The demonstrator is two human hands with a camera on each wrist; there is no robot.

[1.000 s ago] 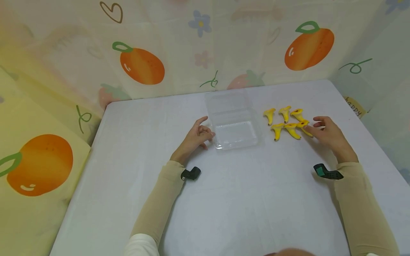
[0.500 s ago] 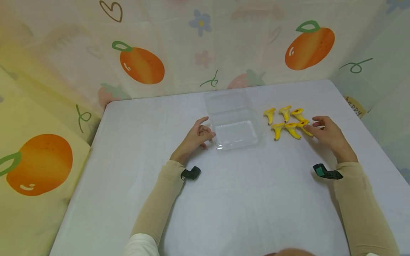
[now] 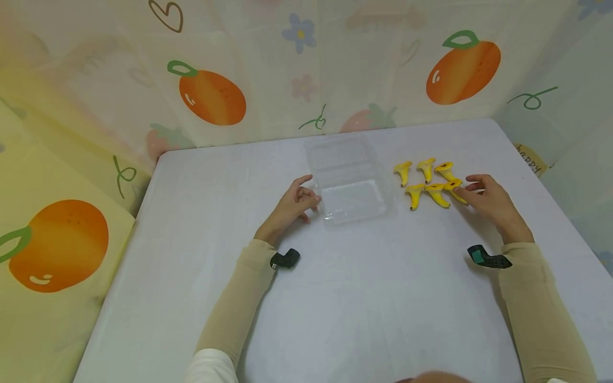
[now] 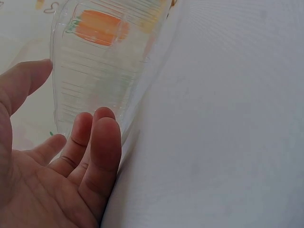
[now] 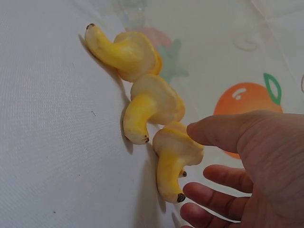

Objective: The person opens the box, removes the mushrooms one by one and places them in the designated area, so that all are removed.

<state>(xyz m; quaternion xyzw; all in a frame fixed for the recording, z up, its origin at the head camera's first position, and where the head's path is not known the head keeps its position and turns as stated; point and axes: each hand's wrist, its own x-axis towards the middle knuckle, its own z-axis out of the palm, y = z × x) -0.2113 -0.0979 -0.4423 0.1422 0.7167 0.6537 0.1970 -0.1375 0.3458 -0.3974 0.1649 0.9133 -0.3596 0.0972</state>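
A clear plastic clamshell box (image 3: 356, 217) stands mid-table, its lid (image 3: 340, 151) folded back towards the wall. At its left side is my left hand (image 3: 288, 207), the fingers loosely bent; whether they touch the box I cannot tell. Several yellow, trumpet-shaped mushrooms (image 3: 436, 194) lie in two rows right of the box. My right hand (image 3: 493, 205) is beside the right-hand mushroom (image 3: 452, 185) of the front row. In the right wrist view, the thumb is at the rim of that mushroom (image 5: 173, 147) and the fingers are spread near its stem, not curled round it.
A white cloth covers the table (image 3: 373, 303). Behind it and at the sides hangs a fruit-print curtain (image 3: 268, 69). Dark bands with a camera mount (image 3: 488, 258) sit on both wrists.
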